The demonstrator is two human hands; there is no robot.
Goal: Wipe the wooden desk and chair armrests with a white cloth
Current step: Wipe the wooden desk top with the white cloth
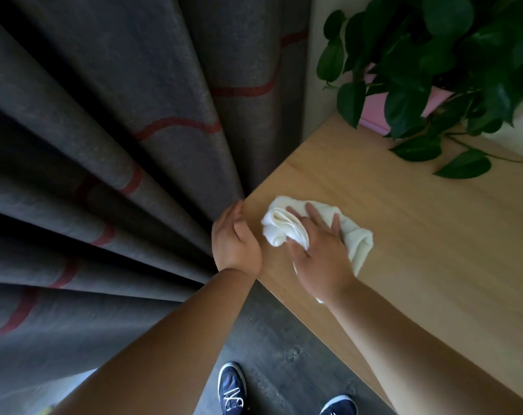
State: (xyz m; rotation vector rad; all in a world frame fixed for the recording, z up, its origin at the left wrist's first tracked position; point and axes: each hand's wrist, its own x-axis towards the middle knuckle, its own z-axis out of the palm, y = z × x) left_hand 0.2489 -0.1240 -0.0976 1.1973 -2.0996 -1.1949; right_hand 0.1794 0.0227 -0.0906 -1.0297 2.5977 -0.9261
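The cloth [359, 244] lies bunched on the tabletop [419, 235], close to the corner that meets the curtain [104, 115] and a little in from the edge where the person stands. It is white and rumpled, with loose folds gathered at its left end and a thicker roll at its right end.

The right hand [320, 253] lies flat on top of the cloth, palm down. Its fingers [311, 212] are straight and spread, pressing the fabric onto the wood rather than clutching it. A small piece of cloth shows beneath the wrist.

The left hand [234, 241] sits on the same edge, just beside the corner and just left of the cloth without touching it. Its thumb lies on the wood and its back faces up. The fingers run along the edge and drop out of sight, so I cannot tell whether they grasp the edge or only rest against it. Both forearms are bare.

The tabletop is light wood with a fine grain. At its far right side stands a plant [434, 70] with broad dark green leaves, some trailing over the wood. A pink object [371, 109] shows behind the leaves, though what it is cannot be made out.

The curtain is dark grey with thin red wavy lines and hangs in deep folds, filling the left side of the view and touching the tabletop's corner. Below is a dark grey floor [269, 339], where two navy shoes [231, 387] with white laces stand near the edge.
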